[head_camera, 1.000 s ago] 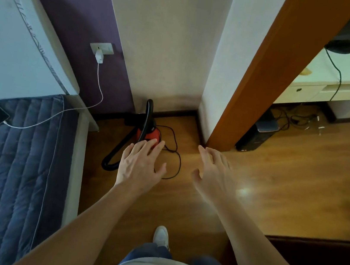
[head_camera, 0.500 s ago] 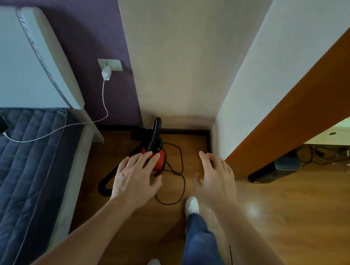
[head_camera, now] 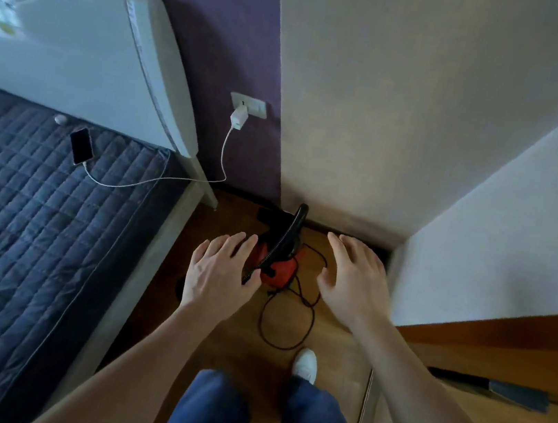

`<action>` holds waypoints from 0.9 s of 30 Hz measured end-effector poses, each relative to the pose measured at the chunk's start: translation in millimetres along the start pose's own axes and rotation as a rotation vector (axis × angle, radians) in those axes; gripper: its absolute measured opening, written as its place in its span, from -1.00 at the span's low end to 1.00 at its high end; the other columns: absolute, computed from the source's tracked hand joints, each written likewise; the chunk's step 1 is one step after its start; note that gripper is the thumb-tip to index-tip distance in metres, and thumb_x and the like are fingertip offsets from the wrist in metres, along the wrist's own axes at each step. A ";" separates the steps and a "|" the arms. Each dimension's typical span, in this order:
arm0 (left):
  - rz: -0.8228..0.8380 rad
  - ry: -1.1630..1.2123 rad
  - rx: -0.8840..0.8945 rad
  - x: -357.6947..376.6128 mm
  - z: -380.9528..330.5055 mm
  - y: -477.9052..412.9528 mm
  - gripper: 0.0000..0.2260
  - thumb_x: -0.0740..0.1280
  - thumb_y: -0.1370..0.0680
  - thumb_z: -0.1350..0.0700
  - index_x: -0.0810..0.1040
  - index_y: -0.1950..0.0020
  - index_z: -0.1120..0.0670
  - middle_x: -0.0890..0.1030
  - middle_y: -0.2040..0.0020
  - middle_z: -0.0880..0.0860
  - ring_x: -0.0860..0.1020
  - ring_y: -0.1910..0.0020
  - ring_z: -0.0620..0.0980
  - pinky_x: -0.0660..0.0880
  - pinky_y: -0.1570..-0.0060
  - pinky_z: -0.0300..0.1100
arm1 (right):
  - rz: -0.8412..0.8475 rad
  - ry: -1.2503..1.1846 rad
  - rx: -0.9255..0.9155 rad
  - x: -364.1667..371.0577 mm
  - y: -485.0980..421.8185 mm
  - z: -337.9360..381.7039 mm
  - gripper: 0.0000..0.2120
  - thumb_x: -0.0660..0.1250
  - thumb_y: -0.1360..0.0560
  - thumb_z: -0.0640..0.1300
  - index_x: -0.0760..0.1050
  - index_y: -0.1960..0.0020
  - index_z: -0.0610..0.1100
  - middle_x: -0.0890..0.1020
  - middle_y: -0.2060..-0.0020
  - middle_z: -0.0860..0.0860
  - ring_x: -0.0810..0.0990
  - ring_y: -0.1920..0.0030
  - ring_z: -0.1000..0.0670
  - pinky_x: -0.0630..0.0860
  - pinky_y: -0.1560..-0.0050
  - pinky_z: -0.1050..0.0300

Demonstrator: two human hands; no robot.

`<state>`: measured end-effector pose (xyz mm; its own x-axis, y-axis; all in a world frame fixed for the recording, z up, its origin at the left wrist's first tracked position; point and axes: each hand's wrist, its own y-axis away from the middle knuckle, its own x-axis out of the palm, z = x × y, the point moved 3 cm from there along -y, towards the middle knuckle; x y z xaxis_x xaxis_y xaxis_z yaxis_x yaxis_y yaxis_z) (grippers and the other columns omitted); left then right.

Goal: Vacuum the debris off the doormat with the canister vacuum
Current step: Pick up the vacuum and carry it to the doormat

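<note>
A small red canister vacuum stands on the wooden floor in the corner between the bed and the white wall. Its black ribbed hose arches over the top, and its black cord loops on the floor in front. My left hand hovers over the vacuum's left side, fingers straight and spread, holding nothing. My right hand hovers to the right of the vacuum, also with fingers spread and empty. No doormat is in view.
A bed with a dark quilted cover and white headboard fills the left. A phone lies on it, charging from a wall socket. A white wall and wooden door frame close in on the right. My white shoe stands near the cord.
I have stepped closer into the corner, so the vacuum looms larger. Both hands have stayed spread and have drawn nearer to the vacuum, one on each side.
</note>
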<state>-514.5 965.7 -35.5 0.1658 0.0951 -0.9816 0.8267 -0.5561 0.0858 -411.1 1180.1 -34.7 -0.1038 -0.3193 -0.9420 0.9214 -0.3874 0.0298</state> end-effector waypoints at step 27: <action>0.143 0.128 0.101 193.5 201.5 -151.1 -0.47 0.16 -0.59 -0.19 0.40 -0.52 -0.01 0.51 -0.43 -0.01 0.49 -0.39 0.01 0.43 -0.39 0.10 | -0.065 -0.178 0.103 272.2 -154.0 74.8 -0.48 0.35 -0.55 -0.10 0.42 -0.48 -0.19 0.56 -0.28 -0.12 0.52 -0.32 -0.11 0.55 -0.30 -0.08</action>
<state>-715.7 901.7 -272.8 0.3500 0.1096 -0.9303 0.7326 -0.6510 0.1989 -609.2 1088.2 -270.6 -0.2343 -0.4351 -0.8694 0.8686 -0.4954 0.0138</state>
